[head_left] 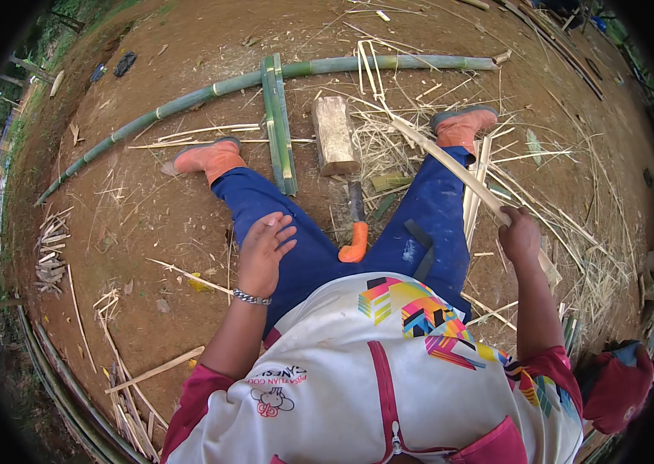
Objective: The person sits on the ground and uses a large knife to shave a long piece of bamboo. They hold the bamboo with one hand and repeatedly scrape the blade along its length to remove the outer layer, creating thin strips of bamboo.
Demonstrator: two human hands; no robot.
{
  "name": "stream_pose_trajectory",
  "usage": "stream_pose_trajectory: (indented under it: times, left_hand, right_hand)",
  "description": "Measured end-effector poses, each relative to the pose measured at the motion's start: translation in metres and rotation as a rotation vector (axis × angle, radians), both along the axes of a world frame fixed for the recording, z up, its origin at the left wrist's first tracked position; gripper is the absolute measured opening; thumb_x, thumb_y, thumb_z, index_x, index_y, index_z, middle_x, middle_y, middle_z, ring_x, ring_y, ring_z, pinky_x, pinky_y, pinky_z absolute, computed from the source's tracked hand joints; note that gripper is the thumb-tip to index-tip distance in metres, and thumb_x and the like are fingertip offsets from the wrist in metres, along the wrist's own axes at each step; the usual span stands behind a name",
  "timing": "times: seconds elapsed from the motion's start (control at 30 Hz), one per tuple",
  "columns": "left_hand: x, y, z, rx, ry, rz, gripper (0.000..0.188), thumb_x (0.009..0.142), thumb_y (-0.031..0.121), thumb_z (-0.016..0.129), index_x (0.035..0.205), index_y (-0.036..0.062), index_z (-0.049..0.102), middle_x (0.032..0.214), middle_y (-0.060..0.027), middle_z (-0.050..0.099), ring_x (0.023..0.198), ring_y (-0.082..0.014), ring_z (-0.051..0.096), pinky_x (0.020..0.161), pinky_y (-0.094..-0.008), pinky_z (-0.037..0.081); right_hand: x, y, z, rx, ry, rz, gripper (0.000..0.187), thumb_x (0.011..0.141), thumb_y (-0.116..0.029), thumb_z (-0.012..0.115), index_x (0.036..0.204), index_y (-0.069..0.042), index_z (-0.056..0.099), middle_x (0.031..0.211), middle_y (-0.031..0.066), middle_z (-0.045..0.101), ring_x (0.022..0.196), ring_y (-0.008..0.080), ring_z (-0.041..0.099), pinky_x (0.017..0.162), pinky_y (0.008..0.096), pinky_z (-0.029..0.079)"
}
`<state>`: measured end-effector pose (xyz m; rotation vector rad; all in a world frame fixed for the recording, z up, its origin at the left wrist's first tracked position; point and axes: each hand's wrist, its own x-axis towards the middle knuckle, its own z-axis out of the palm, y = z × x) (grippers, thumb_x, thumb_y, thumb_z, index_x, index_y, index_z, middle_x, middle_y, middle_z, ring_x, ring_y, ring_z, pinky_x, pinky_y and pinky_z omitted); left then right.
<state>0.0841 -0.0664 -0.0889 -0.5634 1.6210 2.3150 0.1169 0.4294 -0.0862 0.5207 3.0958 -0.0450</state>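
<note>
And there's the right hand (pixel 519 234), closed around a pale bamboo strip (pixel 450 165)! That strip slants across the right trouser leg, its far end just right of the wooden block (pixel 334 138). Over on the near left of the block, the left hand (pixel 266 241) hangs in the air, fingers parted and gently bent. A knife (pixel 354 238) with an orange handle lies on the block's near side. Split green bamboo (pixel 277 127) sits left of the block, a long pole (pixel 187 103) curves beyond it, and shavings (pixel 389 147) litter its right!
</note>
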Motion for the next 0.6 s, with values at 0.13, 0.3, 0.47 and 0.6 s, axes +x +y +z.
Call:
stream_pose_trajectory:
  times: [0.13,0.3,0.47,0.6]
  left_hand:
    - [-0.006,0.015,0.001,0.015,0.025,-0.07,0.037,0.104,0.03,0.054,0.13,0.0033,0.053,0.124,-0.0112,0.064,0.111,-0.021,0.062,0.096,-0.039,0.05]
    - [-0.008,0.021,0.009,-0.038,0.065,-0.16,0.037,0.105,0.031,0.053,0.129,0.0032,0.053,0.125,-0.0114,0.064,0.112,-0.0207,0.062,0.096,-0.0385,0.05]
    - [-0.003,0.01,0.014,-0.085,0.068,-0.131,0.037,0.105,0.031,0.052,0.129,0.0032,0.052,0.123,-0.0118,0.064,0.11,-0.0207,0.062,0.096,-0.0387,0.05]
    - [0.002,-0.001,0.004,-0.072,0.03,-0.072,0.036,0.105,0.031,0.052,0.128,0.0038,0.053,0.122,-0.0111,0.064,0.109,-0.0207,0.063,0.095,-0.0388,0.05]
  right_hand:
    - [0.003,-0.014,-0.003,-0.086,0.054,0.062,0.037,0.079,-0.013,0.065,0.115,-0.021,0.07,0.109,0.0108,0.066,0.093,0.0344,0.068,0.08,0.0462,0.055]
    - [-0.008,-0.05,0.0,-0.177,-0.006,0.14,0.037,0.079,-0.013,0.064,0.115,-0.021,0.069,0.109,0.0105,0.066,0.092,0.0338,0.068,0.081,0.0462,0.056]
    - [-0.006,-0.04,0.0,-0.13,-0.086,0.099,0.036,0.079,-0.01,0.063,0.113,-0.019,0.07,0.108,0.0098,0.066,0.095,0.0338,0.068,0.083,0.0464,0.055]
    - [0.001,-0.002,-0.005,-0.045,-0.106,0.004,0.038,0.078,-0.01,0.065,0.115,-0.019,0.071,0.109,0.0105,0.067,0.096,0.0339,0.068,0.085,0.0461,0.054]
